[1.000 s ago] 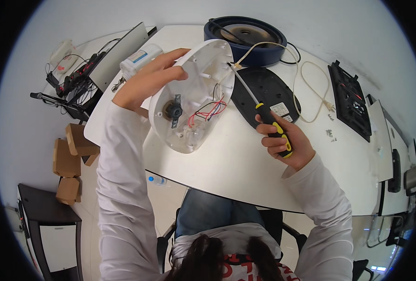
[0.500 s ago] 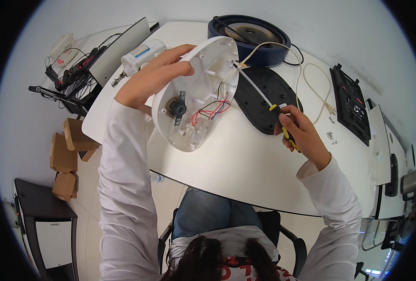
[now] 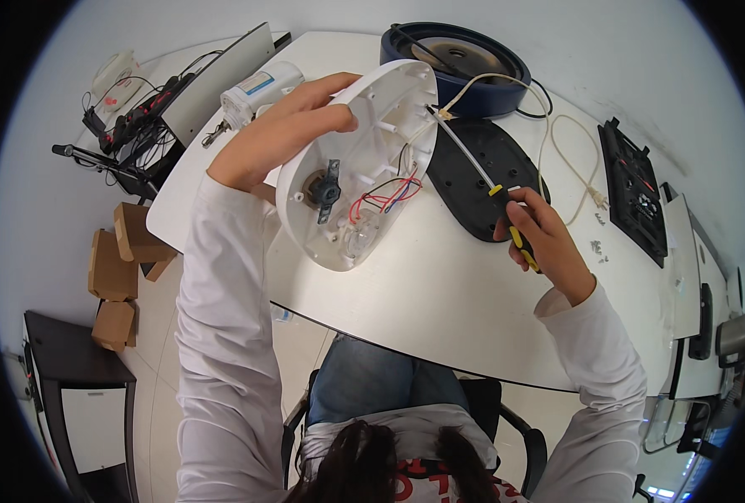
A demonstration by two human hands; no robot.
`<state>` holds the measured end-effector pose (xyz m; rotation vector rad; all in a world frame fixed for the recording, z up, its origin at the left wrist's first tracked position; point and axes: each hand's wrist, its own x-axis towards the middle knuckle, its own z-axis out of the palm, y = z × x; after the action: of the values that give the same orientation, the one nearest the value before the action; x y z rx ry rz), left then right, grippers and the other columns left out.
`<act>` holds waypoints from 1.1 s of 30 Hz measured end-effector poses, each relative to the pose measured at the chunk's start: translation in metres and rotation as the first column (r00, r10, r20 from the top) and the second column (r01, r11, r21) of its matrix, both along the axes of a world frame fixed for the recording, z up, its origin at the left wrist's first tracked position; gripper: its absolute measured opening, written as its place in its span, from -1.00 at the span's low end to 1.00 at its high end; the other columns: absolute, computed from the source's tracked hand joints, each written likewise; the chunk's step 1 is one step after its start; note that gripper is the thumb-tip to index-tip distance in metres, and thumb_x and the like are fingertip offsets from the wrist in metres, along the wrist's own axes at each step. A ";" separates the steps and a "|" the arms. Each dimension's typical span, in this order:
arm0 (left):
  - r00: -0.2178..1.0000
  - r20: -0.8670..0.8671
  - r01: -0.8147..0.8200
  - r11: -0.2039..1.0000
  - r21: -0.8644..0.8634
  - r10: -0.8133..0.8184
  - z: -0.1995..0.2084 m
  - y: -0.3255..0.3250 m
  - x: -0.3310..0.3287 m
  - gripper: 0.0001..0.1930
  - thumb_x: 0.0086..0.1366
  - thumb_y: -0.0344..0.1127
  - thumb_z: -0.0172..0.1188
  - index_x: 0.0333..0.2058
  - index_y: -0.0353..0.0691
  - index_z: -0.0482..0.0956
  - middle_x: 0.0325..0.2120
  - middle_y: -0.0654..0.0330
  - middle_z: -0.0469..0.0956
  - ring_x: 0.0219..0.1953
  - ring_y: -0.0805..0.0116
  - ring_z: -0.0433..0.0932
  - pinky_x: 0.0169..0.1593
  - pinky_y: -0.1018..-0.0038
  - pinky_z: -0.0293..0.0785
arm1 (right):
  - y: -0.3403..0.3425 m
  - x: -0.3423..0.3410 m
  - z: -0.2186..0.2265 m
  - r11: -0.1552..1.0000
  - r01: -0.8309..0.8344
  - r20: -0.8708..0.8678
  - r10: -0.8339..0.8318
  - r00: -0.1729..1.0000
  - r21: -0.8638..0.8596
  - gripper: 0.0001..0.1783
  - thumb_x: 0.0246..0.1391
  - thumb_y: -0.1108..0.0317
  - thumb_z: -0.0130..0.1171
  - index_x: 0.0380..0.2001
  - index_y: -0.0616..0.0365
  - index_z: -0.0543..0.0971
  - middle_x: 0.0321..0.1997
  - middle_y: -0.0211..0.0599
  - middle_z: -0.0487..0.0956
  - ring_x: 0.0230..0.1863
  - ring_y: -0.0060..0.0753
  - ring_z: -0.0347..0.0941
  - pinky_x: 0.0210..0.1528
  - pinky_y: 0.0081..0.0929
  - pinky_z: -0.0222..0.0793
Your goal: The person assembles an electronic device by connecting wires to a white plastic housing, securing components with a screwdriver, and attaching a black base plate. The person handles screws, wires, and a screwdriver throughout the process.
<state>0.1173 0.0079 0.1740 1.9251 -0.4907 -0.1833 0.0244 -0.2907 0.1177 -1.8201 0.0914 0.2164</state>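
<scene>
My left hand (image 3: 293, 130) grips the upper left rim of a white plastic appliance housing (image 3: 360, 151), tilted up on the table so its hollow inside faces me. Inside it are screw posts, red, black and blue wires (image 3: 381, 203), a black bracket (image 3: 329, 191) and a clear round part (image 3: 357, 241). My right hand (image 3: 548, 243) is closed around the black and yellow handle of a screwdriver (image 3: 469, 155). Its long shaft points up and left, with the tip at the housing's right edge, near the cream power cord (image 3: 475, 78). Whether the tip touches a screw cannot be made out.
A flat black base plate (image 3: 477, 197) lies right of the housing. Behind it stands a dark blue round tub (image 3: 473, 105) with a metal disc. Loose screws (image 3: 599, 250) and an open black tool case (image 3: 632, 197) lie at right. A white cylinder (image 3: 259, 90) lies back left.
The whole view has shifted slightly. Both hands keep their hold, and the screwdriver's tip stays at the housing's right edge.
</scene>
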 end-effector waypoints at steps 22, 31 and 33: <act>0.992 0.110 0.055 0.998 -0.005 -0.054 -0.001 0.006 0.011 -0.39 -0.01 -0.18 0.08 0.08 -0.26 0.40 -0.14 0.08 0.43 -0.06 0.29 0.35 0.07 0.45 0.21 | -0.032 0.042 0.066 0.977 -0.176 -0.130 0.160 0.979 -0.120 -0.65 0.24 0.13 -0.02 -0.24 0.25 0.48 -0.52 -0.43 0.43 -0.74 -0.75 0.21 -0.82 -0.71 0.07; 0.989 0.106 0.096 0.995 0.019 -0.098 -0.004 0.012 0.014 -0.39 -0.01 -0.20 0.08 0.08 -0.27 0.39 -0.16 0.10 0.44 -0.07 0.31 0.36 0.04 0.45 0.24 | -0.004 0.017 0.006 0.115 0.390 -0.391 0.507 0.768 0.914 -0.62 0.34 0.13 -0.25 0.00 0.23 0.24 -0.45 -0.47 0.30 -0.72 -0.72 0.15 -0.81 -0.77 0.10; 0.989 0.094 0.109 0.994 0.030 -0.111 -0.001 0.010 0.015 -0.40 0.00 -0.20 0.07 0.09 -0.26 0.38 -0.14 0.09 0.44 -0.06 0.31 0.36 0.04 0.46 0.25 | 0.013 0.005 0.004 -0.137 0.394 -0.263 0.543 0.797 0.909 -0.63 0.35 0.15 -0.28 0.01 0.22 0.24 -0.44 -0.44 0.31 -0.67 -0.67 0.22 -0.75 -0.75 0.21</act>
<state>0.1319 0.0182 0.1725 1.9387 -0.6624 -0.1694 0.0298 -0.2780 0.1222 0.0574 0.1869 0.7562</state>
